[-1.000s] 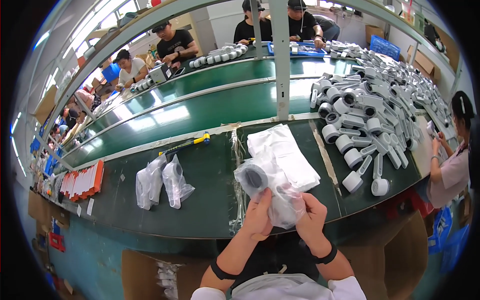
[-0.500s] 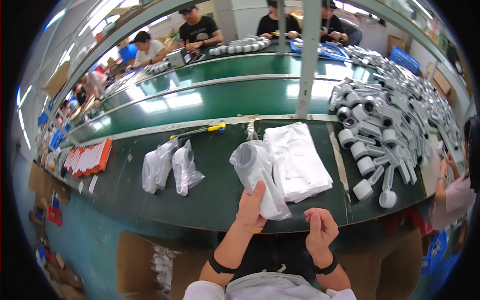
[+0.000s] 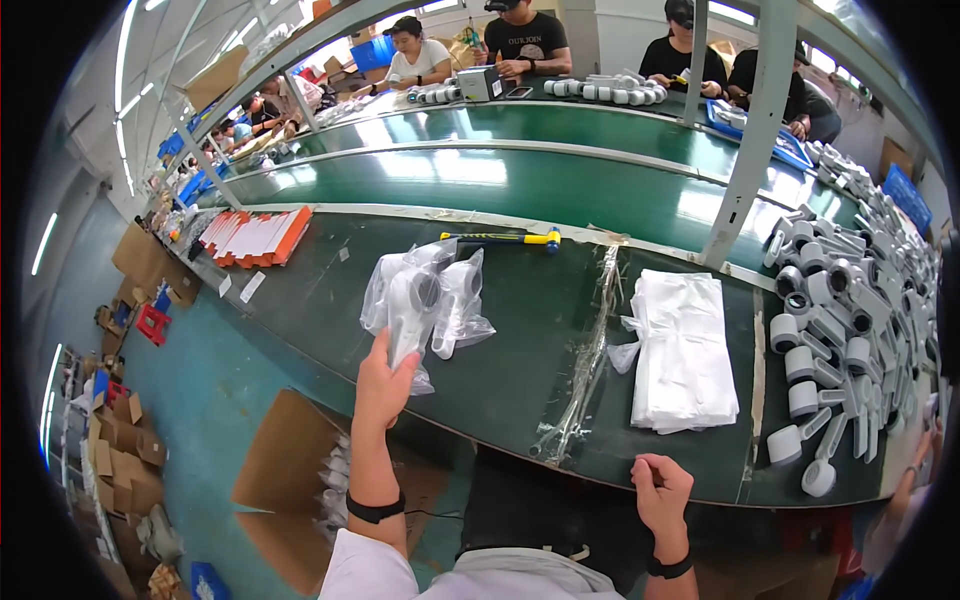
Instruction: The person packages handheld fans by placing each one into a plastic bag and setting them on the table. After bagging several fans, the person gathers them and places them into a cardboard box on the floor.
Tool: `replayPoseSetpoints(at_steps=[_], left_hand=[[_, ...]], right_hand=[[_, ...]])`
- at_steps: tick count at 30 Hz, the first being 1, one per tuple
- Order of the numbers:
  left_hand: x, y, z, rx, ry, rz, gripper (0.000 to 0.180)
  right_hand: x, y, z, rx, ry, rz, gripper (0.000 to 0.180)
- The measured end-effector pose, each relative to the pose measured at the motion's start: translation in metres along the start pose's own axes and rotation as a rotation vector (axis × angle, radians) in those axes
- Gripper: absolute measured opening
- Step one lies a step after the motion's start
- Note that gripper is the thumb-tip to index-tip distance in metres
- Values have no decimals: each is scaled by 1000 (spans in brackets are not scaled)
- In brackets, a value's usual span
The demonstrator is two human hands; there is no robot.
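My left hand (image 3: pixel 385 385) is closed round the lower end of a grey-white piece (image 3: pixel 408 320) with a round head and a long handle, inside a clear plastic bag. It is at the spot where other bagged pieces (image 3: pixel 461 300) lie, and partly covers them. My right hand (image 3: pixel 662 492) hovers at the front edge of the table, fingers curled in and nothing visible in them. Just beyond it lies a stack of white plastic bags (image 3: pixel 685 350), with one crumpled bag corner sticking out on its left.
A large heap of unbagged round-headed pieces (image 3: pixel 850 330) covers the right side. A yellow-and-black hammer (image 3: pixel 505 238) lies at the back, near orange-edged boxes (image 3: pixel 260 236). An open carton (image 3: pixel 290 480) stands below on the left. Across the green conveyor (image 3: pixel 480 170) several people work.
My left hand has carried the bagged piece leftward from beside the bag stack to the other bagged pieces. The view has turned left. My right hand stays curled near the table edge.
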State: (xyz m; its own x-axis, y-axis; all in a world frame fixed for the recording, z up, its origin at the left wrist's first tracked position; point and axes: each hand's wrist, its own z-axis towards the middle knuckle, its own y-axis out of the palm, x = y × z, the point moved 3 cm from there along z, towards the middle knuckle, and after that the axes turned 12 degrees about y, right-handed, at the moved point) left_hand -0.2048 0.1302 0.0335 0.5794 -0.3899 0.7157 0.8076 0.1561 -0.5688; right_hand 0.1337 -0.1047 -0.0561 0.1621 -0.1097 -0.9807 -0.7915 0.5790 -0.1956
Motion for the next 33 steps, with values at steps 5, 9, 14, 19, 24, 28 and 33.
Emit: replayPoseSetpoints(at_steps=[5, 9, 14, 19, 24, 28, 33], left_hand=[[32, 35, 2, -180, 202, 232, 44], [48, 79, 12, -248, 149, 429, 37], [18, 103, 21, -139, 306, 523, 37], [18, 97, 22, -54, 326, 591, 42], [27, 86, 21, -25, 348, 695, 48], [-5, 92, 25, -186, 129, 557, 47], [-24, 82, 42, -143, 158, 649, 44]], right_hand=[[-15, 3, 0, 1, -80, -157, 7], [-8, -1, -1, 14, -50, -139, 8], [-2, -3, -4, -1, -74, -96, 9], [-1, -3, -2, 14, -84, -124, 8], [-4, -4, -2, 27, -104, -158, 8], [-10, -1, -3, 25, -132, -162, 7], [-15, 5, -7, 38, -155, -144, 7]])
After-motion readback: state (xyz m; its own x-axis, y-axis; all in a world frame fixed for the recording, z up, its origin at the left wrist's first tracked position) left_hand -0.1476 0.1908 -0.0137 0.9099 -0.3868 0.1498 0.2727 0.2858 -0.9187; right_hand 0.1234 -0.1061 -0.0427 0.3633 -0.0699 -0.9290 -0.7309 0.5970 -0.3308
